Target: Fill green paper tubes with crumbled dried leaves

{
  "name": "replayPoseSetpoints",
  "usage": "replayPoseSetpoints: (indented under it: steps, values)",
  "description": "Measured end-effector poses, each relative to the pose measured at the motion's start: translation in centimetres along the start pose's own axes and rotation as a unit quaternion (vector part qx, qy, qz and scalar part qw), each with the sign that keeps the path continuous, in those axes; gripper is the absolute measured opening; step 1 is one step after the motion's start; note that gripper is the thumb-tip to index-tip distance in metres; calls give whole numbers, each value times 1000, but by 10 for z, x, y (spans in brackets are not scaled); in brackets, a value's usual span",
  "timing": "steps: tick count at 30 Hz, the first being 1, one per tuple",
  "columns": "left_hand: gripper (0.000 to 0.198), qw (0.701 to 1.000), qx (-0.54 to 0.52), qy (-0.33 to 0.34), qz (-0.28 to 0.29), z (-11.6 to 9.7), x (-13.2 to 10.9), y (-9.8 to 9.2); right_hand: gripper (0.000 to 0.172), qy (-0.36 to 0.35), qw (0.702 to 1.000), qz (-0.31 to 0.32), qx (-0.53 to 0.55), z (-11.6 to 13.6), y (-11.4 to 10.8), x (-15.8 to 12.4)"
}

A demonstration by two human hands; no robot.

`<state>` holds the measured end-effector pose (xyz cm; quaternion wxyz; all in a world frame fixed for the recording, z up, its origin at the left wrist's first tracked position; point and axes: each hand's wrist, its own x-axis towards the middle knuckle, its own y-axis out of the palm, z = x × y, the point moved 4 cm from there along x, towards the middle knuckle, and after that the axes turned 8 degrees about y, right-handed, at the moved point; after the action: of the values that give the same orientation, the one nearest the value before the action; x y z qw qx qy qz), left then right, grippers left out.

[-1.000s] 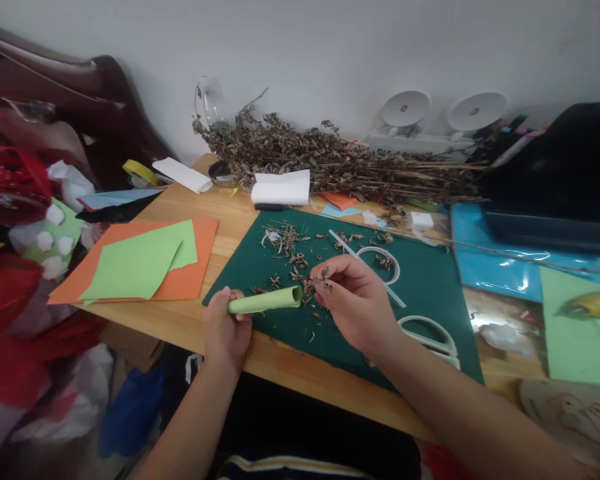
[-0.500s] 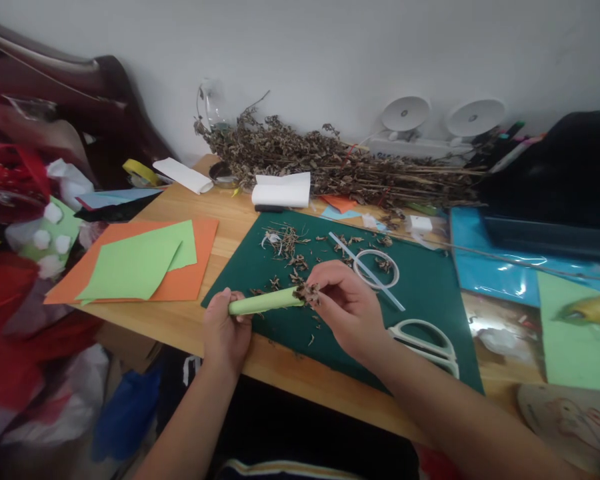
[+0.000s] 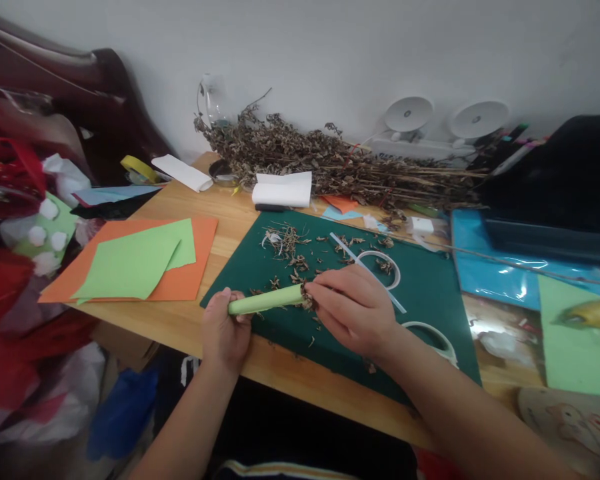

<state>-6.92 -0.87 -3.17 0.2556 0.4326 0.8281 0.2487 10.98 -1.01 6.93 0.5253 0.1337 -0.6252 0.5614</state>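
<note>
My left hand [image 3: 227,330] is closed around the near-left end of a rolled tube of light green paper [image 3: 267,301]. Dried brown leaves [image 3: 307,297] poke out of the tube's right end. My right hand [image 3: 353,307] pinches at those leaves with its fingertips, right against the tube's opening. Below the tube lies a dark green cutting mat [image 3: 290,347], strewn with crumbled leaf bits and a small heap of thin stems [image 3: 287,241]. White-handled scissors [image 3: 437,340] are partly covered by my right forearm.
A tape ring [image 3: 396,277] and a pale glue stick [image 3: 345,247] lie on the mat. Green paper [image 3: 130,260] rests on an orange sheet [image 3: 207,250] at left. A long bundle of dried plants [image 3: 300,150] lines the wall. A blue packet [image 3: 500,280] lies at right.
My right hand has turned and moved slightly right and down, its fingers now covering more of the leaves at the tube's end. My left hand keeps its hold on the tube.
</note>
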Motion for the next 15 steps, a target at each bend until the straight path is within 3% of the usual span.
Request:
replayPoseSetpoints:
  steps: [2, 5, 10, 15]
  values:
    - [17, 1000, -4, 6, 3, 0, 0, 1, 17, -28, 999, 7, -23, 2, -1, 0]
    - [17, 1000, -3, 6, 5, 0, -1, 3, 17, -11, 1000, 21, 5, 3, -1, 0]
    - [17, 1000, 7, 0, -7, -1, -1, 1, 8, 82, 992, 27, 87, -1, -1, 3]
    - [17, 1000, 11, -7, -18, 1, 1, 0, 6, 181, 967, 50, 172, -7, 4, 6]
